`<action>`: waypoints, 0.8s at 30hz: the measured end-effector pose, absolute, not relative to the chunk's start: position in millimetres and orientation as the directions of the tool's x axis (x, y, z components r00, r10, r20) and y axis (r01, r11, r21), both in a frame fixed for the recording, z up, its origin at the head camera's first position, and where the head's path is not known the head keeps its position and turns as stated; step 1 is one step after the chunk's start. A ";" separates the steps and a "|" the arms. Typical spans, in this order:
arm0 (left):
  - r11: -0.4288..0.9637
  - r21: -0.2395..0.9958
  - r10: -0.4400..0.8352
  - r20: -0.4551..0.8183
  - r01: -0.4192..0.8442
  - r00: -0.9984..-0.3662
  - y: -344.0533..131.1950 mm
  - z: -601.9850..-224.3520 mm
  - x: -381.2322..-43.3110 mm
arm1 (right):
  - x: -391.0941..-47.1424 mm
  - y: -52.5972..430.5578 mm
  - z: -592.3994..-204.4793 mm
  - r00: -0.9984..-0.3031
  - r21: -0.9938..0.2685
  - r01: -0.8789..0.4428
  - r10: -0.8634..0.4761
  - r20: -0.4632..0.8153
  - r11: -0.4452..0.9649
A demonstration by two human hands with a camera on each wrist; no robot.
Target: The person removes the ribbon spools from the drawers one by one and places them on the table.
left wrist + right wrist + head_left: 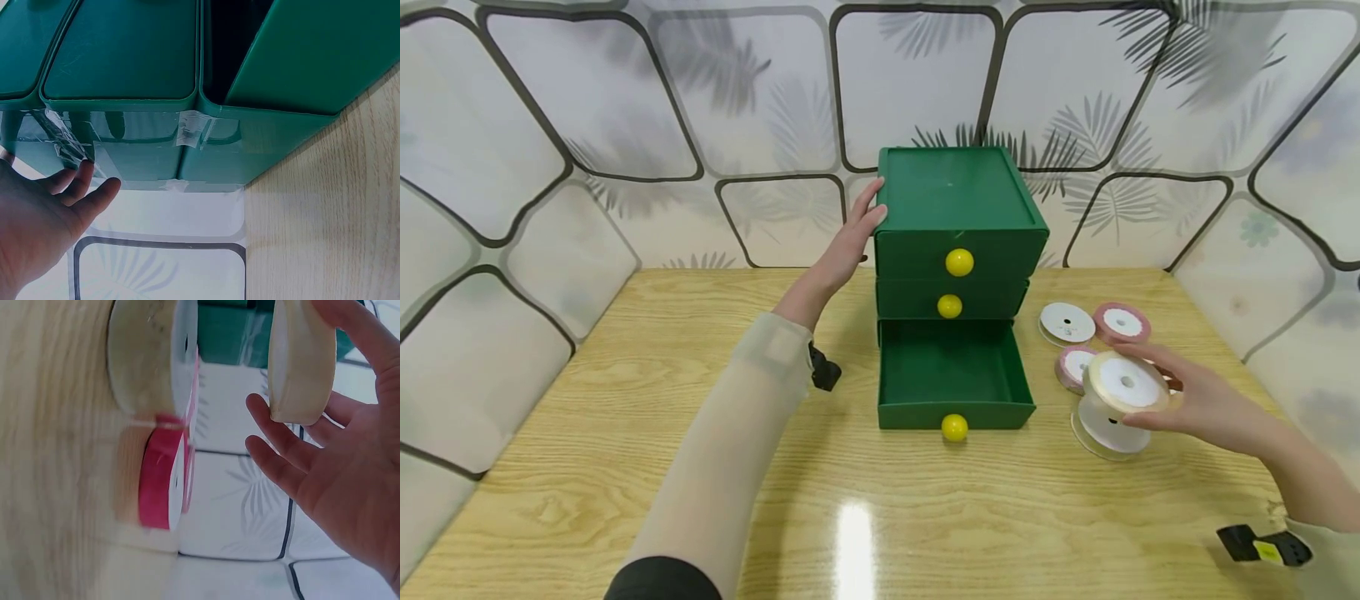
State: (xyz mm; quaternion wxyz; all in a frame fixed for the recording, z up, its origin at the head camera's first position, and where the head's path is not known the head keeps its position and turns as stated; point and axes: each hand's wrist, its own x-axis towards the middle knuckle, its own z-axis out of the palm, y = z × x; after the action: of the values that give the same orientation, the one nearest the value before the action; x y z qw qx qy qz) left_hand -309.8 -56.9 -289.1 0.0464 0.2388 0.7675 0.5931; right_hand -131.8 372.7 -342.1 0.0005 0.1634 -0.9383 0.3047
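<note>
My right hand (pixel 1213 404) holds a cream ribbon spool (pixel 1127 383) by its edge, between thumb and fingers. Just below it, a pale ribbon spool (pixel 1112 439) lies flat on the table, partly covered from above. My left hand (pixel 844 250) rests its fingertips against the left side of a green drawer cabinet (pixel 958 192). In the left wrist view its fingers (pixel 99 199) are spread along the taped side wall (pixel 144 164). The cabinet's bottom drawer (pixel 917 417) is pulled out, with nothing inside. Above it, the two other drawers are closed.
Left of the held spool lies a pink-edged spool (pixel 1072 367). Behind are a white spool (pixel 1067 323) and another pink one (pixel 1122 323). A crimson ribbon spool (pixel 159 481) shows in the right wrist view. Yellow knobs (pixel 954 428) stick out from the drawers. A patterned wall covering (pixel 782 217) encloses the table.
</note>
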 end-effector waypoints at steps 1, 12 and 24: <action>0.182 0.932 0.420 0.214 0.313 -0.882 -57.0 -289.1 -309.6 | -129.8 377.3 -343.4 -0.949 -0.576 -0.301 -0.296 0.106 0.760; 0.177 0.935 0.414 0.211 0.306 -0.885 -57.9 -291.1 -309.3 | -118.6 413.7 -363.2 -0.958 -0.573 -0.287 -0.234 0.167 0.767; 0.175 0.935 0.417 0.212 0.307 -0.884 -56.0 -289.8 -309.1 | -117.7 443.1 -371.2 -0.982 -0.472 -0.078 -0.149 -0.115 0.878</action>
State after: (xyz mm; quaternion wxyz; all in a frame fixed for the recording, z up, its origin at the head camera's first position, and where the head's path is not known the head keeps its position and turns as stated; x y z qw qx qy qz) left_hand -309.1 -56.0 -289.8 0.0459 0.2367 0.7651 0.5971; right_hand -117.7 443.1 -371.2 -0.0741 0.0588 -0.9662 0.2396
